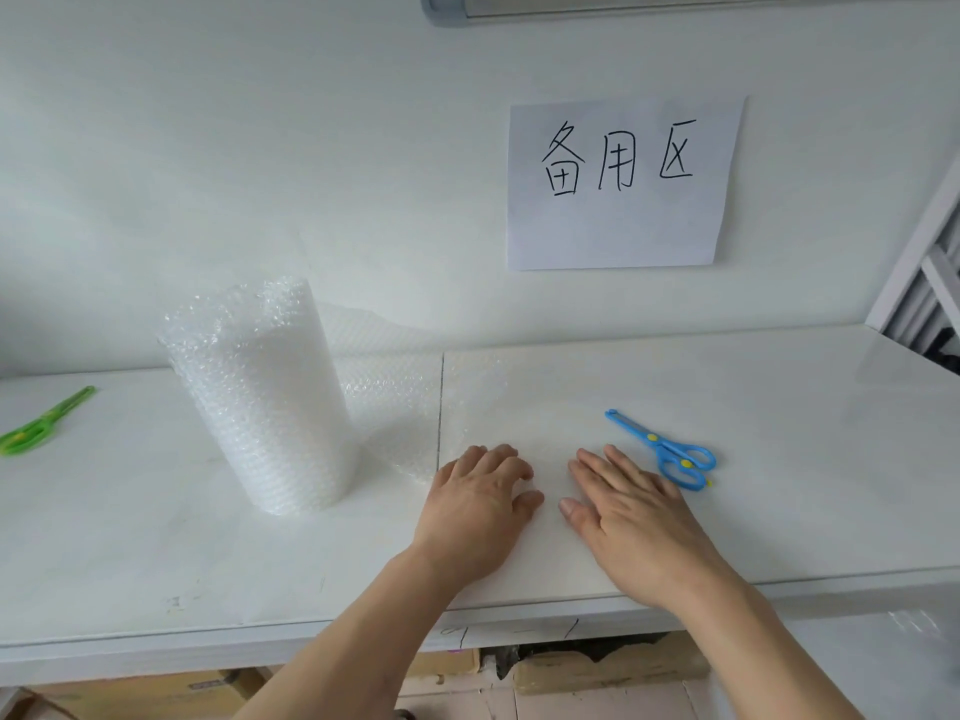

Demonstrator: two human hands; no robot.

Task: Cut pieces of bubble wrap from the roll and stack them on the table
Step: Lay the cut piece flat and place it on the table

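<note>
A roll of clear bubble wrap [265,402] stands upright on the white table [130,537], left of centre. Its loose sheet [395,392] trails rightward from the roll, across a seam in the table top. My left hand [475,504] lies palm down at the sheet's near right end, its fingertips a little bent. My right hand [623,511] lies flat on the table beside it, fingers straight. Blue scissors [670,452] lie shut on the table just right of my right hand, not touched.
Green scissors [36,426] lie at the table's far left. A paper sign [621,184] with handwritten characters hangs on the white wall behind. Cardboard boxes [156,693] sit under the table. A white frame [924,272] stands at the right edge.
</note>
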